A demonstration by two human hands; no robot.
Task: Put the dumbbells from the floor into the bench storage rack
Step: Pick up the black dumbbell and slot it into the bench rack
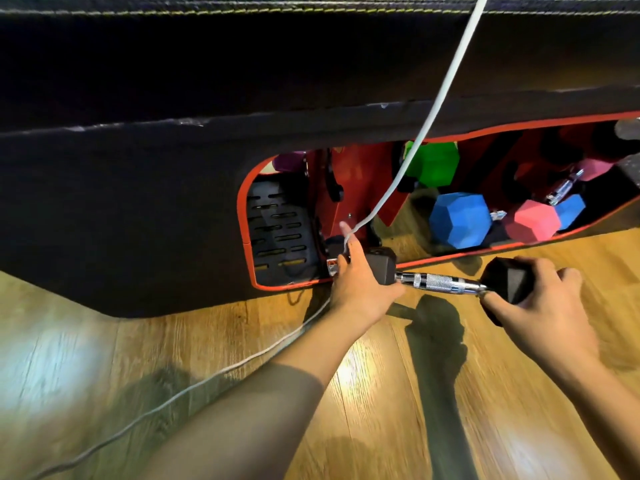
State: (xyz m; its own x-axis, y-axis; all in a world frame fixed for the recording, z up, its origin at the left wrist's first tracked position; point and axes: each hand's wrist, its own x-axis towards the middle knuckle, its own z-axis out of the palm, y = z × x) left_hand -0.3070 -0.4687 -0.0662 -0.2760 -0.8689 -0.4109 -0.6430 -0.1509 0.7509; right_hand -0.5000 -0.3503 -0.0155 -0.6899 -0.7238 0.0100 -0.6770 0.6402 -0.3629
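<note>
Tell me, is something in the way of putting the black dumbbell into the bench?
Yes. A white cable hangs across the opening, just behind the black dumbbell held by the left hand and right hand.

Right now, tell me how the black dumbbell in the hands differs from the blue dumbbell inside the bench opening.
The black dumbbell is outside the bench opening, over the wood floor; the blue dumbbell sits inside. The black one is gripped by the left hand and right hand, one on each head; nothing touches the blue one. The black one shows its whole knurled metal handle; the blue one's is mostly hidden behind a pink dumbbell. Both have faceted heads.
</note>
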